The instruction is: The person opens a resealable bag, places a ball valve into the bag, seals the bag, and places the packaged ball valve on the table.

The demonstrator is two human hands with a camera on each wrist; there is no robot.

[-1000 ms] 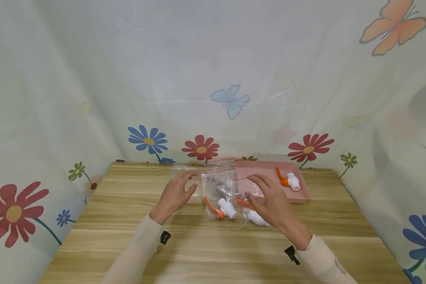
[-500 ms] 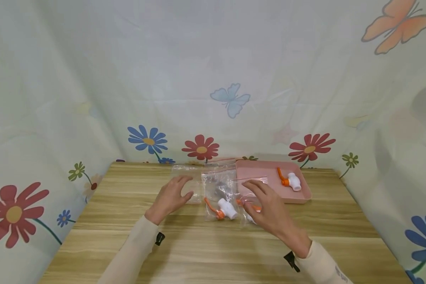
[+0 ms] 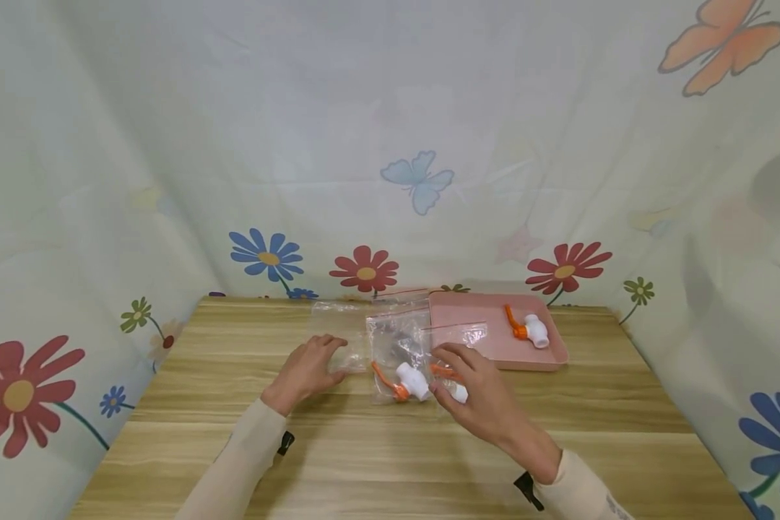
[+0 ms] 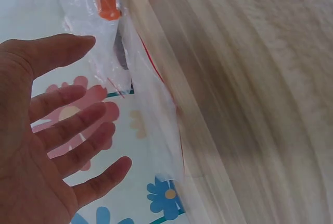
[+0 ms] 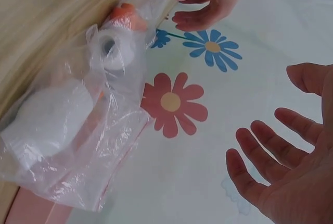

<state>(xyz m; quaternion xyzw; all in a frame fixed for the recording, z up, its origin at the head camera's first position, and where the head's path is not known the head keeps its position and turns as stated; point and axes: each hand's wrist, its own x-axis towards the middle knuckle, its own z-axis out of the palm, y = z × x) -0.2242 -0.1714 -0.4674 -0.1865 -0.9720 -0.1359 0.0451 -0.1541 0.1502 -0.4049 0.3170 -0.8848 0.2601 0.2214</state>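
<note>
Two clear zip bags, each holding a white ball valve with an orange handle, lie side by side on the table. The valve in the middle bag (image 3: 412, 381) shows fully in the head view. My right hand (image 3: 481, 397) hovers over the right-hand bag (image 3: 455, 334) and hides part of its valve (image 3: 459, 393); its fingers are apart and hold nothing, as the right wrist view of the hand (image 5: 302, 182) confirms. To the left, my left hand (image 3: 305, 368) is held with spread, relaxed fingers near a flat clear bag (image 3: 338, 314). Nothing lies in its palm (image 4: 26, 146).
A pink tray (image 3: 468, 307) stands at the back right, with a loose ball valve (image 3: 536, 331) inside it. The right-hand bag overlaps the tray's front left edge. A floral curtain (image 3: 390, 238) rises behind the wooden table (image 3: 377, 462).
Both hands have drifted slightly left and toward the person. Bags, valves and tray stay in place.
</note>
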